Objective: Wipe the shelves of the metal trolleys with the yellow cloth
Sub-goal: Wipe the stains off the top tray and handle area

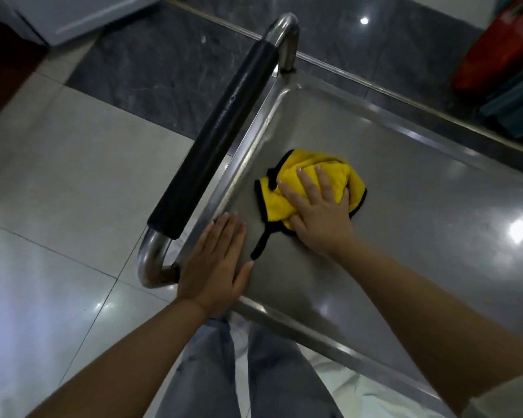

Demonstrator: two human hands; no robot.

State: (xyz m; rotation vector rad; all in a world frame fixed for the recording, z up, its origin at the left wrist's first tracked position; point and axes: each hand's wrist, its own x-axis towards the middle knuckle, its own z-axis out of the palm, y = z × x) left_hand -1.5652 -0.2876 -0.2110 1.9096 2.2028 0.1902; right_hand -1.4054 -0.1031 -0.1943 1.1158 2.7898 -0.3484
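A person is standing at the end of a stainless steel trolley and is looking down on its flat, shiny top shelf (405,206), which has a low raised rim all around. The right hand (317,209) is lying on a crumpled yellow microfibre cloth with black edging (287,194), with the fingers spread over it and the thumb side curling around the near edge, so it is pressing and lightly grasping the cloth against the shelf. The cloth is sitting on the top shelf near the end where the handle is, just beside the rim but not touching it. A thin black loop of the cloth (258,245) is trailing out on the metal toward the left hand.

The left hand (218,263) is released and flat, with the fingers straight and together, resting on the corner of the shelf and partly over its rim. It is holding nothing.

Beyond the rim, a curved steel tube handle with a long black foam grip (218,131) is running along the end of the trolley. Under the shelf edge, the person's legs in light blue jeans (212,372) are showing. The floor is having pale glossy tiles (58,176) on the left and dark marbled tiles (163,61) farther away.
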